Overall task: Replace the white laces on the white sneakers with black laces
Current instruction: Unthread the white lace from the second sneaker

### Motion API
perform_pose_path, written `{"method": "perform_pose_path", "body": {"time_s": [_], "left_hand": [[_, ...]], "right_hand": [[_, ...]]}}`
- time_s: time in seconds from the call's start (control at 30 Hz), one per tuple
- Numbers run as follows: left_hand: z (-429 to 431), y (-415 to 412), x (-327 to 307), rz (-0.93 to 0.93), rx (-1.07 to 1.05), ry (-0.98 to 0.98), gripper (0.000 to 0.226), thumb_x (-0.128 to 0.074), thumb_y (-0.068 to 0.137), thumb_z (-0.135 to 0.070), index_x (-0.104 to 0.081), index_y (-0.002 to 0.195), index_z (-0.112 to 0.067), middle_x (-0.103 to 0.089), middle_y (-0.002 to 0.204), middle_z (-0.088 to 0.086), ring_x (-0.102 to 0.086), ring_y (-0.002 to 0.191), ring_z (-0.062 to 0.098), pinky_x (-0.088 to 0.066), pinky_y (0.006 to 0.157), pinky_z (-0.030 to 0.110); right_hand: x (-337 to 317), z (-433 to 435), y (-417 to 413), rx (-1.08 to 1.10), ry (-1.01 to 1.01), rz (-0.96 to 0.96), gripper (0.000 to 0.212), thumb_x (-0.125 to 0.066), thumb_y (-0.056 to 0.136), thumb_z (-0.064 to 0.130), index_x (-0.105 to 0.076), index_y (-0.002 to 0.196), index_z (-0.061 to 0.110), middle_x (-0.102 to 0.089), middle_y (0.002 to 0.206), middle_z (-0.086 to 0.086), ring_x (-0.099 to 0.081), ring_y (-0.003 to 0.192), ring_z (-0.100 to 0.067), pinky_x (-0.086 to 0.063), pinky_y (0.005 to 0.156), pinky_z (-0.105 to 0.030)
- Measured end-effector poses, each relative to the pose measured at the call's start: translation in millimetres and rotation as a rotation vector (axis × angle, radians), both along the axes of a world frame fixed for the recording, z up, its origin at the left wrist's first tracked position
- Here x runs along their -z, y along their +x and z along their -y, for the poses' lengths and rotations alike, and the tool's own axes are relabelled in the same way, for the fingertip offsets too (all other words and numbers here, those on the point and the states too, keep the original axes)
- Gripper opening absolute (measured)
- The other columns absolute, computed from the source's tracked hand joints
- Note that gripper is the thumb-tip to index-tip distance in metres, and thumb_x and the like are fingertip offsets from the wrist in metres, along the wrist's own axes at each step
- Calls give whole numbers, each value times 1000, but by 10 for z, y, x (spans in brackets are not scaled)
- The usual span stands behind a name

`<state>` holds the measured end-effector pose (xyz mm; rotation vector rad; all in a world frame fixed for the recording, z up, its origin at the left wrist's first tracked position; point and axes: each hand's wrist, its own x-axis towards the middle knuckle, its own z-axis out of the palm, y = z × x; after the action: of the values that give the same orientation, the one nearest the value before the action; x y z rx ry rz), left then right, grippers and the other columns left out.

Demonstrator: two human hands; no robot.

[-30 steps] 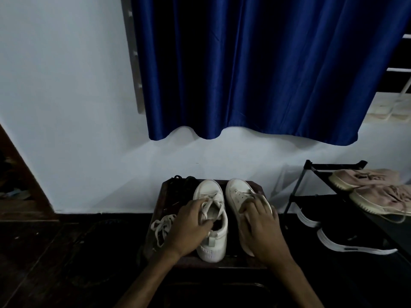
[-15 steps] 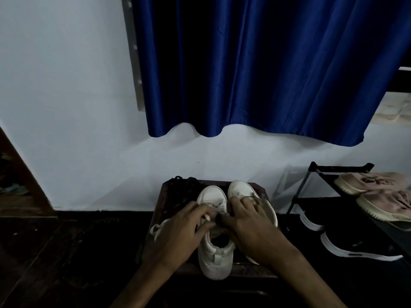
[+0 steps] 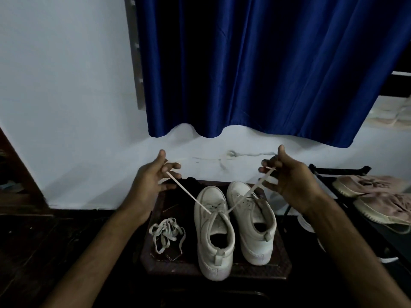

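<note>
Both forearms reach in from the bottom edge, roughly symmetric, wrists raised. Low dark table (image 3: 285,263) carries everything. Near-left on it: loose white lace (image 3: 166,234) in a heap, probably off the right sneaker (image 3: 253,221), whose eyelets look bare. Left sneaker (image 3: 213,236) sits touching it, heels toward the camera, toes to the wall. White lace (image 3: 189,194) runs from the left sneaker's upper eyelets in a taut V, the right strand crossing over the right sneaker's toe. My read: both ends are pulled up and outward to slacken the lacing and draw it out. Left hand (image 3: 153,176) pinches one end, spare fingers (image 3: 174,166) splayed apart. Right hand (image 3: 287,174) pinches the other, thumb up, remaining fingers loosely curled. Behind, at the table's far edge, a dark bundle (image 3: 191,180), likely the black laces, can't confirm.
</note>
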<state>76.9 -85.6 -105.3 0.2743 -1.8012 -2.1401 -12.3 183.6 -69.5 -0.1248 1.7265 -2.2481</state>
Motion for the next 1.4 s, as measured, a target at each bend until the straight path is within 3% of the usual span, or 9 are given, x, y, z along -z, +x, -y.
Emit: {"method": "perform_pose_path", "body": {"time_s": [0.2,0.37,0.5,0.57,0.77,0.97,1.13,1.27,1.4], "left_hand": [[122,1,323,26,-158,-303,44,-52,100,-35,-51,62,-12,-54,56,3,-48,53,19,-40,59,34],[257,7,605,109,-295,-275,43,-52,97,-42,-51,63,-15,-46,49,-6,-40,44,17,-39,51,33],[198,96,604,421,-191,-1007,29,-52,93,-53,-61,101,-27,-69,96,-1,-64,91,26,-51,80,40],[-11,151,561,419,-216,-1255,53,-54,92,-51,-45,133,-20,-55,127,4,-52,117,25,-47,87,39],[-715,192,616,202,1,-1061,47,-58,82,-64,-51,113,-29,-61,105,-11,-61,97,11,-47,75,28],[-827,189,914,122,-226,-858,21,-67,84,-36,-58,97,-22,-65,88,-10,-63,82,8,-31,60,13],[-869,198,1019,36,-353,-785,24,-64,89,-36,-51,106,-24,-67,71,-7,-66,66,11,-51,57,35],[-868,161,1106,37,-369,-773,21,-58,93,-39,-53,107,-25,-70,75,-4,-68,72,17,-52,62,41],[-876,141,1137,33,-365,-776,15,-58,93,-34,-58,105,-24,-71,83,-4,-68,80,21,-52,67,41]], "right_hand": [[106,40,1,122,383,-173,33,-49,98,35,-64,83,10,-69,90,-5,-60,86,-18,-48,75,-31],[219,-130,-91,224,92,3,30,-44,100,35,-55,76,20,-65,80,1,-59,83,-15,-43,85,-37],[415,-140,-125,157,834,-330,36,-47,99,36,-66,79,12,-70,85,-6,-62,85,-23,-46,80,-36],[511,-76,-96,182,1311,-633,33,-50,95,40,-66,81,14,-68,87,-6,-63,86,-27,-50,75,-37],[575,434,278,101,1237,-981,21,-61,88,39,-58,99,21,-60,96,4,-54,93,-20,-49,76,-41],[758,254,26,201,1424,-639,26,-54,86,22,-43,109,16,-58,111,-8,-53,104,-32,-47,84,-48],[599,438,282,-49,1092,-1058,26,-49,78,7,-53,99,23,-55,99,4,-48,92,-18,-42,74,-34],[668,493,227,-157,1381,-1078,35,-30,73,31,-64,71,22,-63,79,3,-58,83,-21,-48,77,-36],[689,428,110,-20,1416,-1027,21,-44,80,23,-64,85,22,-62,94,2,-52,95,-22,-47,80,-40]]}}
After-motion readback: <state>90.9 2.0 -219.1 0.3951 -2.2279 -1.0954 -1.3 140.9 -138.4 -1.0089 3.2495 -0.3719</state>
